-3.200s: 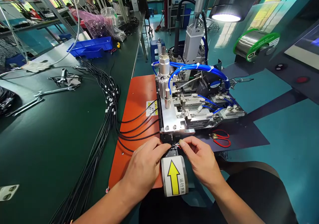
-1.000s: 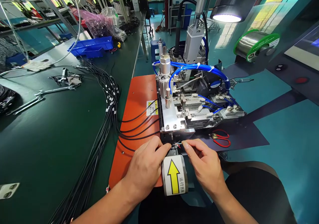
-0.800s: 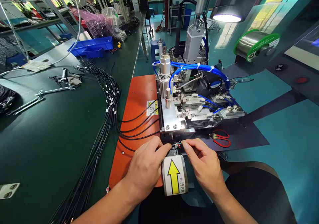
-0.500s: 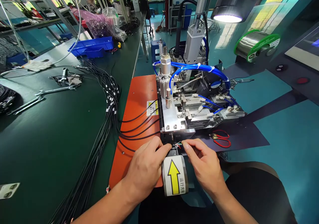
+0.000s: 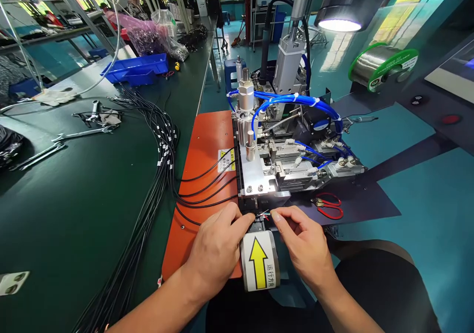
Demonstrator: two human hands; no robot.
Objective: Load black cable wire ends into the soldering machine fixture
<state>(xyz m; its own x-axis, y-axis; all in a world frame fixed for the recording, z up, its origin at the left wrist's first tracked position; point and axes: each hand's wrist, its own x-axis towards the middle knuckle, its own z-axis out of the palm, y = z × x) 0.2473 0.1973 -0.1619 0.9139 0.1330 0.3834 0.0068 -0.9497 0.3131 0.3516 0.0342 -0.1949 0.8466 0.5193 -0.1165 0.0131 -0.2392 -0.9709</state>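
Note:
My left hand [image 5: 217, 246] pinches the end of a black cable [image 5: 185, 218] that runs over the orange plate [image 5: 207, 145]. My right hand [image 5: 305, 249] pinches the thin coloured wire ends [image 5: 263, 215] sticking out of that cable. Both hands meet just above a white block with a yellow arrow [image 5: 258, 260], at the front slot of a metal machine with blue hoses [image 5: 281, 150]. Three more black cables lie in the machine's left side.
A large bundle of black cables [image 5: 155, 175] crosses the dark green bench. Wrenches [image 5: 59, 140] and a blue bin [image 5: 135, 69] lie farther left; a person stands at the far end. Red-handled snips [image 5: 328, 205] rest right of the machine. A solder spool [image 5: 381, 66] and a lamp hang at upper right.
Almost nothing differs; both hands keep their pinch at the machine's front, with my right fingers shifted very slightly.

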